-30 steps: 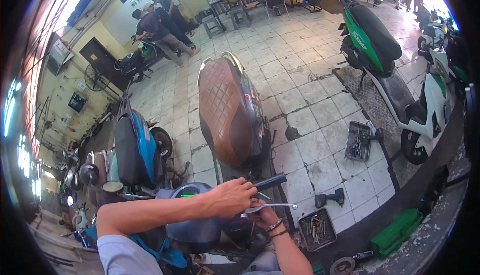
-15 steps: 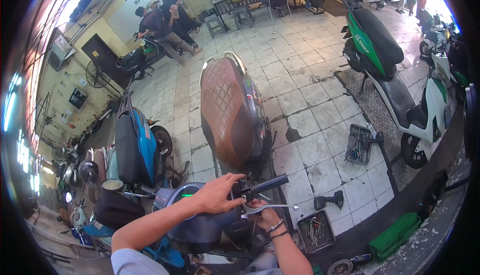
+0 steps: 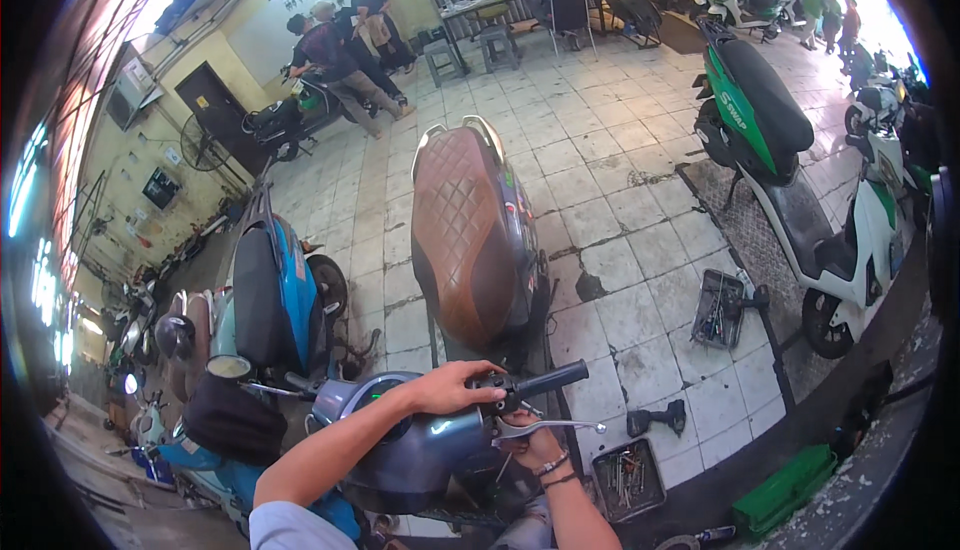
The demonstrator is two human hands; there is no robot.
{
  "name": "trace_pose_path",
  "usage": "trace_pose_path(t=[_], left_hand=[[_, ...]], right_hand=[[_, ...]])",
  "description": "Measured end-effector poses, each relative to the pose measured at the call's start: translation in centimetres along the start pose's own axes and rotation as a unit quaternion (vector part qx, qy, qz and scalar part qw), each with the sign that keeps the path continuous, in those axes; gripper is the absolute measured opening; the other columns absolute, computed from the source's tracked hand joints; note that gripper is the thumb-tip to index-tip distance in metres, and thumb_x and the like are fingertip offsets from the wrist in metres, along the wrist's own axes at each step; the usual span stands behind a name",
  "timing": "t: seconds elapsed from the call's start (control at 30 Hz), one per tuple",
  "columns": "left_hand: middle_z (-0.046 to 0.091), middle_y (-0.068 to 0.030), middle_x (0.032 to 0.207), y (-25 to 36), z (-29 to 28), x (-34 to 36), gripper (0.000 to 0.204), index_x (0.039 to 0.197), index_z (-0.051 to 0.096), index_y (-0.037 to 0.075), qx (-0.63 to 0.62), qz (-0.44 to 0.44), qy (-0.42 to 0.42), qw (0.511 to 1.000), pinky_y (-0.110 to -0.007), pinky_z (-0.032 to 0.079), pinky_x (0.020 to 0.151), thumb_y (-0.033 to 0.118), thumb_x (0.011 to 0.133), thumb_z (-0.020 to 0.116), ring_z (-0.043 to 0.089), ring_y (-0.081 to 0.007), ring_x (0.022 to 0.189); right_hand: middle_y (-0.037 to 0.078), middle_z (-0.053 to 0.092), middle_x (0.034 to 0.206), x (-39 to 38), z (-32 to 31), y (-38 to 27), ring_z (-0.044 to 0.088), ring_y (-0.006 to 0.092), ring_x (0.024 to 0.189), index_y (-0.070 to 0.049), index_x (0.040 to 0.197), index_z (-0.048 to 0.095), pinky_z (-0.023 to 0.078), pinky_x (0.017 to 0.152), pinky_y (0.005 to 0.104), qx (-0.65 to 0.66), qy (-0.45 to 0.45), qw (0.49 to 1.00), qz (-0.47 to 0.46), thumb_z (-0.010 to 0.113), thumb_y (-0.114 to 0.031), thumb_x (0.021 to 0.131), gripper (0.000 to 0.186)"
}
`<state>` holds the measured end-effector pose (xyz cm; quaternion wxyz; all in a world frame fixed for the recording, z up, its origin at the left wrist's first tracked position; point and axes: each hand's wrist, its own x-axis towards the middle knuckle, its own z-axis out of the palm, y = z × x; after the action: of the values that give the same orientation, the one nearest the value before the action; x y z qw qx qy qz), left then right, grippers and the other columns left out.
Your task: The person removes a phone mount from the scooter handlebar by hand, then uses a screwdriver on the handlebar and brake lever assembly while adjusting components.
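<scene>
In front of me stands a scooter with a brown quilted seat [image 3: 460, 240] and a dark grey handlebar cover [image 3: 430, 445]. My left hand [image 3: 455, 387] reaches across from the left, its fingers and thumb closed around the black switch housing [image 3: 508, 390] beside the rubber grip [image 3: 555, 379]. Just below, my right hand [image 3: 535, 442], with bracelets at the wrist, is closed at the base of the silver brake lever [image 3: 560, 425]. The lever and my left hand partly hide its fingertips, so I cannot make out what they pinch.
On the tiled floor to the right are a tray of tools [image 3: 628, 480], a cordless power tool [image 3: 657, 418] and another tool tray [image 3: 718, 308]. A green toolbox [image 3: 785, 490] lies lower right. A blue scooter [image 3: 290, 290] stands left, a green-white one [image 3: 770, 120] right. People [image 3: 345, 55] gather at the back.
The whole view has shifted slightly to the right. My left fingers have moved a little further over the switch housing; my right hand stays by the lever's base.
</scene>
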<state>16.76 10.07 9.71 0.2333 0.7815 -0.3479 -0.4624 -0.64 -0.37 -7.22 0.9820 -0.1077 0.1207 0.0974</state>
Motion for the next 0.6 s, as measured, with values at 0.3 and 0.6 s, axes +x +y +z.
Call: trace_pose_path(t=[0.3,0.6], left_hand=[[0.069,-0.0182,0.127,-1.2,0.2,0.4,0.062,0.141,0.059,0.004,0.014,0.03,0.024,0.999,-0.038,0.047,0.104,0.047,0.098,0.071,0.063,-0.027,0.117],[0.068,-0.019,0.128,-0.6,0.2,0.1,0.066,0.141,0.06,0.005,0.029,0.023,0.031,0.999,-0.039,0.047,0.103,0.05,0.094,0.073,0.064,-0.0285,0.116]], right_hand=[[-0.005,0.057,0.072,0.2,-0.8,-0.3,0.044,0.0043,0.049,-0.016,0.096,0.062,0.037,0.047,0.0225,-0.002,0.031,1.0,0.003,0.064,-0.01,0.1,0.008],[-0.004,0.061,0.076,0.5,-2.4,-0.1,0.048,0.0054,0.051,-0.016,0.1,0.064,0.047,0.054,0.0284,0.013,-0.004,1.0,0.016,0.064,-0.011,0.1,0.006]])
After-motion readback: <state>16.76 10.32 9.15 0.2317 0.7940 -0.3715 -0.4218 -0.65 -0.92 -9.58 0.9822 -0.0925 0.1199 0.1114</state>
